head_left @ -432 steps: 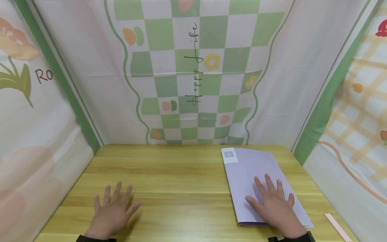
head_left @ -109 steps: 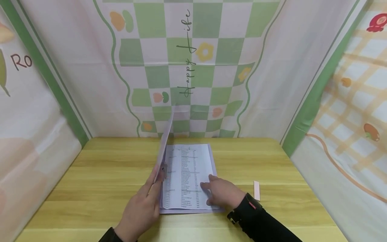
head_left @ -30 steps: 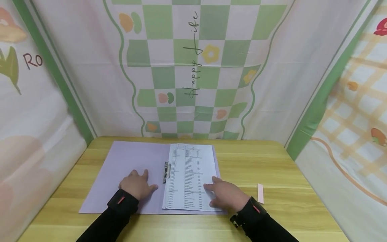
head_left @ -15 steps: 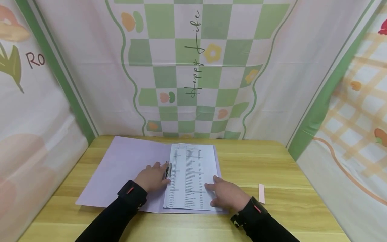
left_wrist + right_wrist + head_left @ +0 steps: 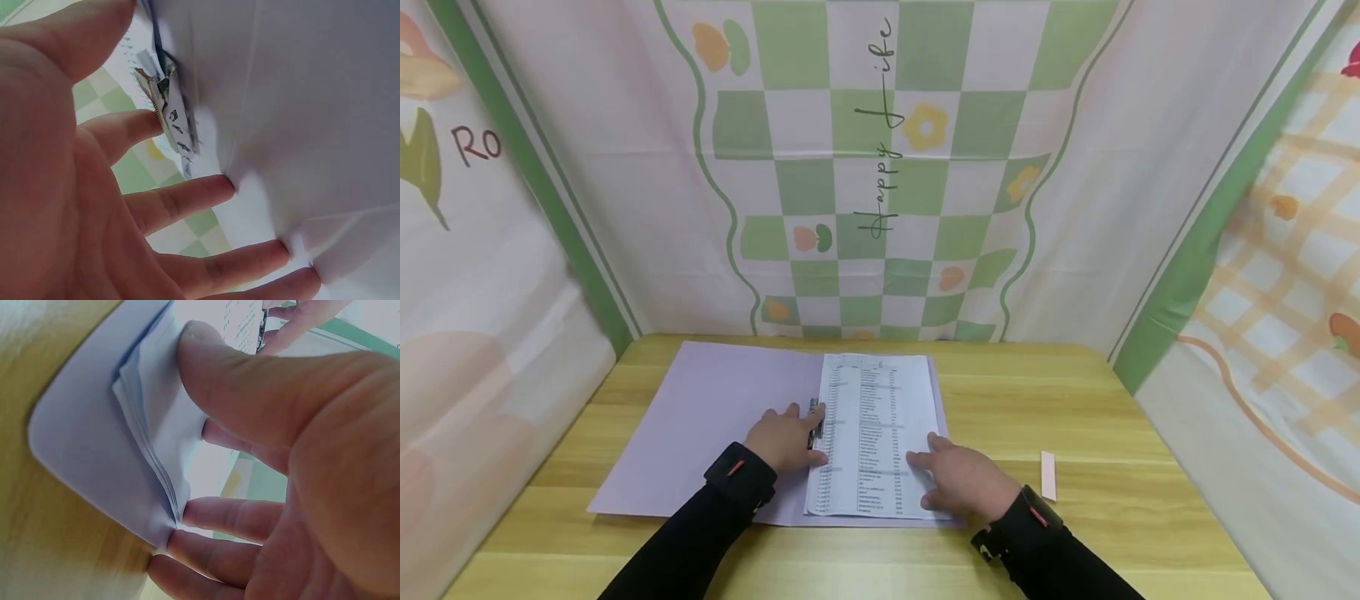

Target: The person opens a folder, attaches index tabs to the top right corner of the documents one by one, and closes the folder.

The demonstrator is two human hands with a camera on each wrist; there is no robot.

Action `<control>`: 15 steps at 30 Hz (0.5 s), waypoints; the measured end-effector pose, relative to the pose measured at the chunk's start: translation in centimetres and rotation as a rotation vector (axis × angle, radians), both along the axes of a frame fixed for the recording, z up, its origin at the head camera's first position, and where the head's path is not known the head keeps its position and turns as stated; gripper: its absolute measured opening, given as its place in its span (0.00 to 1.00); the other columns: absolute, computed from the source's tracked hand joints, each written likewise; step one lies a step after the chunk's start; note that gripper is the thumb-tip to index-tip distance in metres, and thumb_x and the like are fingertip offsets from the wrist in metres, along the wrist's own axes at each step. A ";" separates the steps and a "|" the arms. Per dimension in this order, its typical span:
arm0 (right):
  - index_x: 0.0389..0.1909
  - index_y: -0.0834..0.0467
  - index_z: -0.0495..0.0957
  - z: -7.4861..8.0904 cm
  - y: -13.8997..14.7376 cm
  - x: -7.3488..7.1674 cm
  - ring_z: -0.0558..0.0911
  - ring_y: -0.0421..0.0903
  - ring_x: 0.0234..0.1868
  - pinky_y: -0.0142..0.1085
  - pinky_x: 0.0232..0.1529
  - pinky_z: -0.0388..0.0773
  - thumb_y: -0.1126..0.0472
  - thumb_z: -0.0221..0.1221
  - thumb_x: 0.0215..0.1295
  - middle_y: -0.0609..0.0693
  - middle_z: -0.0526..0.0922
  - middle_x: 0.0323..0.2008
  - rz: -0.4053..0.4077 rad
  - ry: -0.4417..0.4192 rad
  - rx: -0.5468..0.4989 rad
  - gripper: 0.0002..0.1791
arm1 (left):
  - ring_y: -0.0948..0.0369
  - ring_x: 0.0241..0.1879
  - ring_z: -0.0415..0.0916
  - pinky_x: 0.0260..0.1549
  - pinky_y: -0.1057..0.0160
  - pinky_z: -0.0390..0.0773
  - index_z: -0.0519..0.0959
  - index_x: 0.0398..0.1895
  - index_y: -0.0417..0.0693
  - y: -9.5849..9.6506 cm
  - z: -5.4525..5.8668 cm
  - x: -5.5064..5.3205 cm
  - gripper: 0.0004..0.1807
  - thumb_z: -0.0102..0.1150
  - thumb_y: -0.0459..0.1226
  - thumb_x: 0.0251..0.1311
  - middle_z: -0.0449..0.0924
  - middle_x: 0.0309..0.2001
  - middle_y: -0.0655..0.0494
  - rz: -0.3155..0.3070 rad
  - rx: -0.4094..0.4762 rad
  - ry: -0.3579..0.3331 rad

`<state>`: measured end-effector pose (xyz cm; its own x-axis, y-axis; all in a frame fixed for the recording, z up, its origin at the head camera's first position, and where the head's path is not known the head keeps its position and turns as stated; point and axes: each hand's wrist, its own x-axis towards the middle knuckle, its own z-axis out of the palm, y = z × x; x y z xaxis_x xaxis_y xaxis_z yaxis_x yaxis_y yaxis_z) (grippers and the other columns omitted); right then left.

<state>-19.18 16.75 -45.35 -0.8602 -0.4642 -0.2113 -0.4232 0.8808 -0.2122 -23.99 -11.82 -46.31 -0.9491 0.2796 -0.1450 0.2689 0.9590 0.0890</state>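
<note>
A light purple folder [image 5: 715, 417] lies spread on the table, its cover to the left. On its right half is a stack of printed sheets [image 5: 876, 433], beside a metal clip [image 5: 178, 122] at the spine. My left hand [image 5: 782, 442] has its index fingertip at the clip, while other fingertips press on the purple cover and the thumb reaches the paper's left edge. Along the stack's right edge rests my right hand [image 5: 966, 479]. In the right wrist view its thumb and index finger lie over the sheets, with other fingertips at the stack's and folder's edges.
A small pink strip [image 5: 1048, 476] lies on the wooden table [image 5: 1015, 392], right of my right hand. Patterned cloth walls [image 5: 880, 208] rise behind and at both sides.
Earlier the folder was closed at the right, then its cover stood raised in my left hand. Over the last second my left hand moved right from the cover to the clip; my right hand stayed.
</note>
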 end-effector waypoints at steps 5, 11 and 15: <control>0.63 0.53 0.78 0.0 0.0 0.0 0.68 0.63 0.67 0.52 0.58 0.72 0.53 0.73 0.55 0.67 0.67 0.67 0.008 0.006 0.000 0.33 | 0.47 0.41 0.73 0.47 0.47 0.73 0.72 0.70 0.55 0.1 0.2 0.2 0.44 0.71 0.61 0.49 0.76 0.54 0.39 -0.027 -0.032 0.037; 0.64 0.53 0.78 0.0 0.1 -0.2 0.68 0.63 0.67 0.52 0.58 0.72 0.52 0.73 0.55 0.67 0.68 0.67 0.011 0.018 0.011 0.33 | 0.47 0.43 0.73 0.49 0.46 0.73 0.73 0.70 0.56 0.3 -0.2 -0.3 0.45 0.73 0.60 0.47 0.76 0.55 0.39 -0.013 -0.034 0.036; 0.64 0.53 0.77 -0.1 0.1 -0.1 0.67 0.63 0.67 0.52 0.59 0.71 0.52 0.72 0.56 0.66 0.67 0.68 0.005 0.009 0.000 0.34 | 0.47 0.43 0.73 0.48 0.47 0.72 0.72 0.70 0.55 0.3 -0.2 -0.3 0.46 0.73 0.60 0.47 0.75 0.55 0.39 -0.009 -0.016 0.018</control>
